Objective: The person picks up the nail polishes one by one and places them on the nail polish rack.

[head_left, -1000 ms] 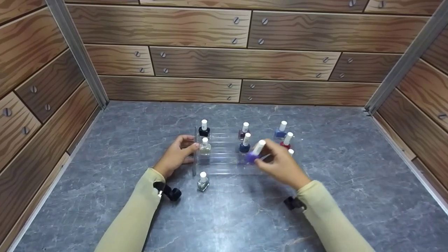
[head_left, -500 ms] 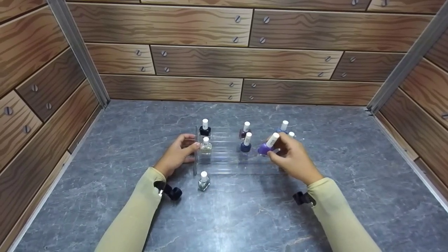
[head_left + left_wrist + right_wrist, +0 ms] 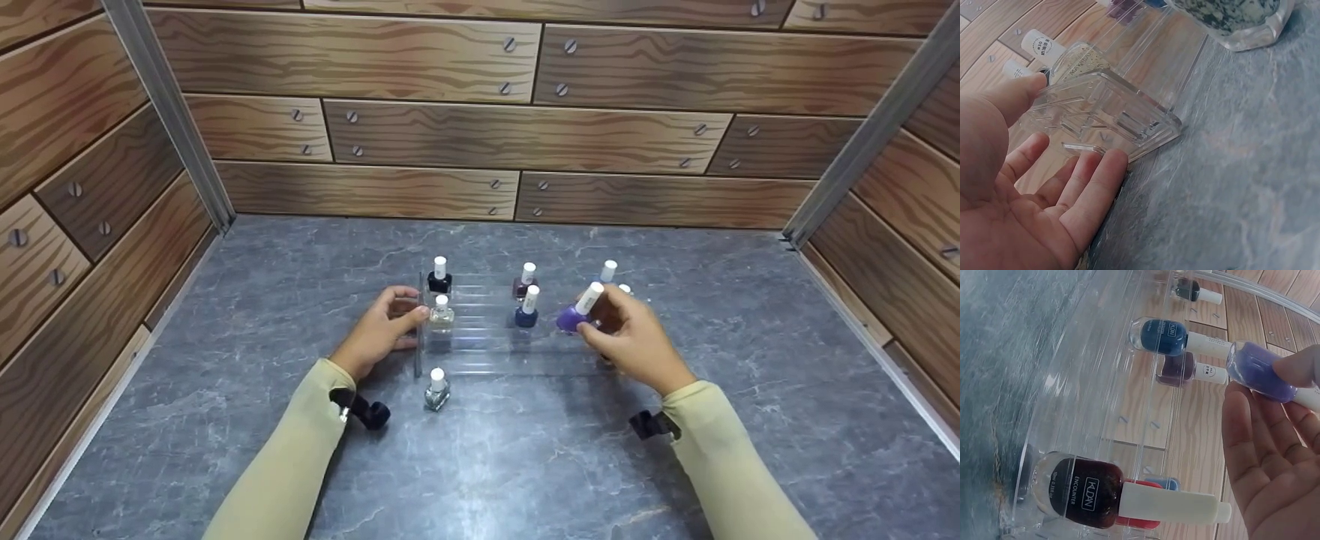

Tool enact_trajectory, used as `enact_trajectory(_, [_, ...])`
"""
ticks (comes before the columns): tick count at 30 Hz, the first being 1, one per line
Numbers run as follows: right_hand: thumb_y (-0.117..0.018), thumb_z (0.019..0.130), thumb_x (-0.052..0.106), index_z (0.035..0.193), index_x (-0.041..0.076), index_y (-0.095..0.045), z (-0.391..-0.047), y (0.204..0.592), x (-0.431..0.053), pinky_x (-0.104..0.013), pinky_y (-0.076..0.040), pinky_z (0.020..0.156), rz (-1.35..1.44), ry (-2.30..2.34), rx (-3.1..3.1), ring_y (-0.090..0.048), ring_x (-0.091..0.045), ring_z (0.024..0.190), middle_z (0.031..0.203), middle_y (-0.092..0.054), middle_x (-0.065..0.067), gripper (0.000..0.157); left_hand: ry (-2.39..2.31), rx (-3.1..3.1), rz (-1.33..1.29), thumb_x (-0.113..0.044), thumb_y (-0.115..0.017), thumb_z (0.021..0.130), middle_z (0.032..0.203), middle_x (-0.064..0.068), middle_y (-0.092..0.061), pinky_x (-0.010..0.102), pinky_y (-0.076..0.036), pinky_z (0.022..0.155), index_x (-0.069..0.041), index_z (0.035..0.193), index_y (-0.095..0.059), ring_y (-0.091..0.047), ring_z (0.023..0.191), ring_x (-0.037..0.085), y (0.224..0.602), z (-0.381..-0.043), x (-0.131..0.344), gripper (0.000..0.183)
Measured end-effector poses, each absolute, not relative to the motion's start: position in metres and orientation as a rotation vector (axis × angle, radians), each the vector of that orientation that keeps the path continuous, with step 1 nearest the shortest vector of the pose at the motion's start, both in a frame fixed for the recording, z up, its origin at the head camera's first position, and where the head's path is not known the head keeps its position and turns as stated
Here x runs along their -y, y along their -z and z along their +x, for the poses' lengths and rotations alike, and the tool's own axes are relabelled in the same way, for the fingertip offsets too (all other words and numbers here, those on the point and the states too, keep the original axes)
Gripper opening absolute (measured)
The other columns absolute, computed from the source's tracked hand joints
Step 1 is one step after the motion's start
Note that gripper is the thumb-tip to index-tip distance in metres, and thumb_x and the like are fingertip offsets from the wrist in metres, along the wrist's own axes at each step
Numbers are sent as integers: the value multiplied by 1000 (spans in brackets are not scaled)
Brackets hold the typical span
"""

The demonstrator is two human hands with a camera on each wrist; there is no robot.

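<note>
My right hand (image 3: 634, 341) pinches a purple nail polish bottle (image 3: 573, 319) between thumb and fingers, tilted and raised over the right part of a clear plastic stepped rack (image 3: 476, 367). In the right wrist view, the purple bottle (image 3: 1258, 371) is held near its white cap. My left hand (image 3: 381, 330) grips the rack's left end, thumb at the upper edge and fingertips against the end panel (image 3: 1129, 121). On the rack beside that thumb stands a clear glittery bottle (image 3: 442, 318), with a black one (image 3: 439, 283) behind it.
Navy (image 3: 526, 316) and dark plum (image 3: 525, 286) bottles stand mid-rack. At its right end are a dark red bottle (image 3: 1089, 492), a bright red one (image 3: 1143, 520) and a blue one (image 3: 1171, 484). A silver-flecked bottle (image 3: 436, 395) stands on the marbled table before the rack.
My right hand has moved right and slightly away from me with the purple bottle, then nearly stopped. It now covers the red bottle in the head view. My left hand stays at the rack.
</note>
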State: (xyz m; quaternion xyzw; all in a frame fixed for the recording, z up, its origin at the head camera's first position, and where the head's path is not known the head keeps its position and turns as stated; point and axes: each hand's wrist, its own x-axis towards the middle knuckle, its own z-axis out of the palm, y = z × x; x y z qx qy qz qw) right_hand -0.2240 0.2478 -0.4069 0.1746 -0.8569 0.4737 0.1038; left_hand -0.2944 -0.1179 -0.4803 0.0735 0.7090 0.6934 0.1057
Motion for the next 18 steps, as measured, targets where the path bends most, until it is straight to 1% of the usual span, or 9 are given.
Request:
enact_trajectory(4, [-74, 89, -4, 111, 0, -64, -224, 407, -249, -22, -59, 67, 504, -1380, 2540, -65, -19, 77, 95, -72, -12, 24, -2047, -2086, 210, -20, -70, 100, 137, 19, -55, 45, -62, 93, -8, 138, -49, -61, 116, 32, 479, -294, 118, 45])
enact_trajectory(8, [-75, 87, -5, 109, 1, -63, -224, 407, -248, -23, -59, 69, 511, -1420, 2544, -65, -25, 80, 98, -71, -13, 26, -2055, -2082, 207, -20, -71, 100, 137, 19, -55, 45, -63, 92, -10, 138, -49, -61, 117, 33, 479, -294, 118, 44])
enact_trajectory(11, [-75, 87, -6, 109, 1, -61, -224, 408, -247, -23, -59, 69, 514, -1454, 2541, -65, -27, 82, 99, -70, -13, 27, -2049, -2084, 209, -20, -71, 100, 138, 20, -55, 45, -62, 93, -10, 139, -49, -61, 118, 34, 479, -294, 118, 46])
enact_trajectory(14, [-74, 86, -6, 111, 1, -62, -224, 409, -246, -23, -59, 69, 518, -1450, 2538, -66, -26, 83, 99, -71, -13, 29, -2042, -2088, 207, -21, -71, 100, 139, 20, -55, 45, -62, 94, -10, 140, -48, -61, 119, 34, 479, -294, 118, 47])
enact_trajectory(18, [-73, 87, -7, 114, 2, -65, -226, 411, -245, -24, -61, 70, 554, -1449, 2537, -67, -25, 85, 104, -71, -13, 29, -2039, -2094, 210, -23, -72, 99, 139, 20, -55, 44, -62, 94, -10, 140, -48, -61, 119, 34, 479, -294, 119, 49])
